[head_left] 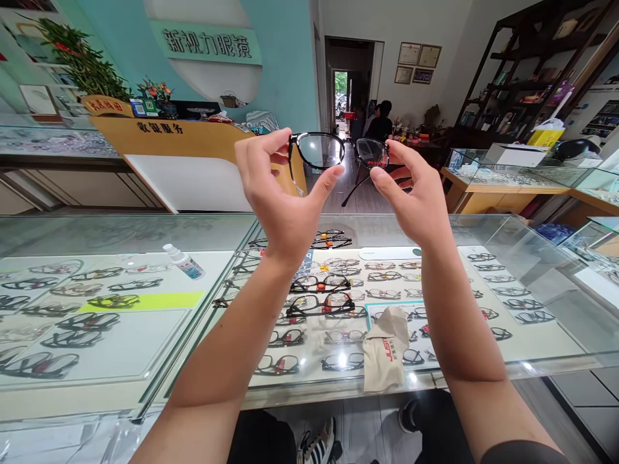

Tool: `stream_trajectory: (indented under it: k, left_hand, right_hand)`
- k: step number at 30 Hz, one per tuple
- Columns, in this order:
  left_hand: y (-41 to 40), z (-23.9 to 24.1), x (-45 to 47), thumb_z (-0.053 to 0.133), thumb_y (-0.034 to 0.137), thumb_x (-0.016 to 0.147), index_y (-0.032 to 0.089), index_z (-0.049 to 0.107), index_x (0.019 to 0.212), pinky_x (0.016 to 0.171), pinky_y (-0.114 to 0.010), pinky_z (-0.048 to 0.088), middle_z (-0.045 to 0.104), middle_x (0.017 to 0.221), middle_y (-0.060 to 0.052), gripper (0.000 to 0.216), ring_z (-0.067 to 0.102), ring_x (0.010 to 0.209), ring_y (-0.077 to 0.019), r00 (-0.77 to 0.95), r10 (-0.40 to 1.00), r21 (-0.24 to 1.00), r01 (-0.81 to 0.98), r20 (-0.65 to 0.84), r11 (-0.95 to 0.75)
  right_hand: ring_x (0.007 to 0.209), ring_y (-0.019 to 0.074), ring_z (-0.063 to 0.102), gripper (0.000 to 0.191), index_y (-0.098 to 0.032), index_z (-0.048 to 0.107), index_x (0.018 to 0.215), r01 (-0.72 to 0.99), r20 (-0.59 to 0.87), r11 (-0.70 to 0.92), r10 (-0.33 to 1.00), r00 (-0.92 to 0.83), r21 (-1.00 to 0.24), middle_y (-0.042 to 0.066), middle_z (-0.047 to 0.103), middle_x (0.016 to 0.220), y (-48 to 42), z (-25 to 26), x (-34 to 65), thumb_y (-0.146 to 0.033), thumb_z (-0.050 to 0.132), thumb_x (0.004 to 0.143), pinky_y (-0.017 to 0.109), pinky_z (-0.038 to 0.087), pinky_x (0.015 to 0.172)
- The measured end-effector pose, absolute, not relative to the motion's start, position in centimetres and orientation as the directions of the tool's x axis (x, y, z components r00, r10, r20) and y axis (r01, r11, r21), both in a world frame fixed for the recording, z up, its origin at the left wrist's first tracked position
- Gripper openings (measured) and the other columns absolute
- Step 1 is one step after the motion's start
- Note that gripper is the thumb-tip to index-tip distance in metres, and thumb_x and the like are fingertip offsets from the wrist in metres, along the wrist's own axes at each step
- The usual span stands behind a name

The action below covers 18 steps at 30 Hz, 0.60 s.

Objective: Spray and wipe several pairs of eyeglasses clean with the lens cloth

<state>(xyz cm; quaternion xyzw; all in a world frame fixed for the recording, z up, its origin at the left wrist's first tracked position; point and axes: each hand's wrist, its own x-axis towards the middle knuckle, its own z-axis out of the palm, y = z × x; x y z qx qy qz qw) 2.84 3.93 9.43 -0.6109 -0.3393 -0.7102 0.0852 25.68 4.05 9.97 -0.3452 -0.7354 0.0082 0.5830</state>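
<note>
Both my hands hold a pair of black-framed glasses (338, 151) up in front of me, above a glass counter. My left hand (278, 187) pinches the left lens rim between thumb and fingers. My right hand (411, 190) grips the right rim the same way. One temple arm hangs down between my hands. A crumpled white cleaning cloth (384, 348) with red lettering lies on the counter glass below my right forearm. A small white spray bottle (184, 261) lies on its side on the glass to the left.
The glass display counter (145, 399) holds several rows of glasses under its top. A yellow reception desk (193, 138) with plants stands beyond. A person sits at a table (380, 122) near the far doorway. More display cases and dark shelves (527, 71) are on the right.
</note>
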Motion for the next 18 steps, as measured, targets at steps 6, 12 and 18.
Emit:
stream_trajectory:
  k: [6, 12, 18]
  left_hand:
    - [4.1, 9.8, 2.5, 0.081, 0.076, 0.084, 0.033, 0.053, 0.146, 0.118, -0.059, 0.049, 0.056, 0.153, -0.013, 0.080, 0.050, 0.150, -0.0391, -0.173, 0.280, 0.328, 0.562, 0.944, -0.760]
    - [5.0, 9.7, 2.2, 0.075, 0.076, 0.089, 0.038, 0.047, 0.155, 0.119, -0.060, 0.052, 0.052, 0.160, -0.011, 0.081, 0.046, 0.158, -0.0377, -0.162, 0.279, 0.319, 0.594, 0.947, -0.738]
    - [6.1, 9.1, 1.8, 0.073, 0.079, 0.087, 0.038, 0.041, 0.158, 0.114, -0.061, 0.054, 0.050, 0.163, -0.010, 0.088, 0.048, 0.156, -0.0402, -0.156, 0.279, 0.315, 0.602, 0.948, -0.734]
  right_hand:
    - [0.120, 0.0335, 0.072, 0.063, -0.037, 0.053, 0.156, 0.572, 0.910, 0.759, 0.412, -0.052, -0.311, 0.011, 0.068, 0.147, 3.6, 10.3, 25.2, -0.063, 0.066, 0.101, 0.062, 0.063, 0.103]
    - [0.134, 0.0388, 0.065, 0.064, -0.038, 0.038, 0.165, 0.708, 0.941, 0.677, 0.335, -0.052, -0.202, 0.014, 0.058, 0.157, 2.8, 10.6, 24.5, -0.057, 0.058, 0.106, 0.069, 0.059, 0.109]
    - [0.145, 0.0417, 0.058, 0.063, -0.038, 0.040, 0.163, 0.693, 0.939, 0.688, 0.340, -0.046, -0.215, 0.014, 0.056, 0.157, 2.4, 10.8, 23.9, -0.058, 0.057, 0.106, 0.071, 0.059, 0.111]
